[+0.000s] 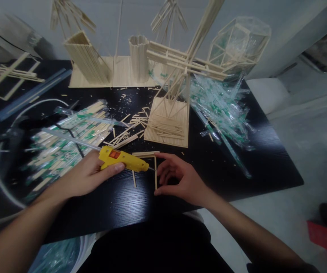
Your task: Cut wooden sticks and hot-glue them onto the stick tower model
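Fingers of left hand (pixel 85 176): closed around yellow glue gun (pixel 123 160), nozzle touching stick frame (pixel 155 181). Fingers of right hand (pixel 182 180): open, curved, thumb and forefinger tips against the frame's right side. Frame: flat on black counter (pixel 237 167), near edge. Beyond: square stick panel (pixel 177 138); left: wrapped sticks (pixel 66 142)
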{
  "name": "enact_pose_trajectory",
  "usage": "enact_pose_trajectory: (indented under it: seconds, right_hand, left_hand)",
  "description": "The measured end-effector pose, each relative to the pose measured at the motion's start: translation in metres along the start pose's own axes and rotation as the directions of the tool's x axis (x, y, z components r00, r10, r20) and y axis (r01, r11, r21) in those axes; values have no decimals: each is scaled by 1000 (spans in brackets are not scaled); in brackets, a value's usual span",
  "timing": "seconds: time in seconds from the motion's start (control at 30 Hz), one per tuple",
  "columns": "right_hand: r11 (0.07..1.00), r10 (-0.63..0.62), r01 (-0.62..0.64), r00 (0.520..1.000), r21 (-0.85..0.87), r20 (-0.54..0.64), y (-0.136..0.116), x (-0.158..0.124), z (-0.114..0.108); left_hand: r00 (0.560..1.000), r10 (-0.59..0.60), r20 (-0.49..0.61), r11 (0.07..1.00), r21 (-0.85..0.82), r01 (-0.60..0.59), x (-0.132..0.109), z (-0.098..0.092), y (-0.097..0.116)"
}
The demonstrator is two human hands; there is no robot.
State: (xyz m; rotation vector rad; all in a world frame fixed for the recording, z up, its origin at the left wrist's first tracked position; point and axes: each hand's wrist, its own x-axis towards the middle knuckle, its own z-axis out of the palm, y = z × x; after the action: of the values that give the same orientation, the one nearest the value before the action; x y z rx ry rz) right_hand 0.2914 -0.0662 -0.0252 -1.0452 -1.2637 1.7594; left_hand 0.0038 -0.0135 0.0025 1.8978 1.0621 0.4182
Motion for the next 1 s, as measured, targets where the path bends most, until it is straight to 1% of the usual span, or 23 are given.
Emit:
enact_pose_trajectory:
  seconds: [0.2, 0.6, 0.77, 0.87, 1.0]
  right_hand:
    - [1000, 20, -20, 1000, -15, -5, 0, -1, -1]
    - [1000, 11, -10, 1000, -24, 25, 1, -1, -1]
    - [999, 29, -29, 999, -17, 22, -1, -2, -1]
    - [1000, 25, -25, 1000, 1, 17, -2, -2, -2]
    - [998, -12, 13, 1000, 55, -25, -2, -3, -2]
  left_hand:
    - [1000, -8, -12, 999, 43, 9, 0, 0, -5]
    - [994, 75, -81, 996, 48, -71, 2, -1, -6]
    - [998, -31, -57, 999, 35, 33, 0, -2, -4]
    - [993, -75, -86, 997, 20, 77, 0, -1, -3]
    - [982, -123, -141, 992, -33, 120, 1, -3, 0]
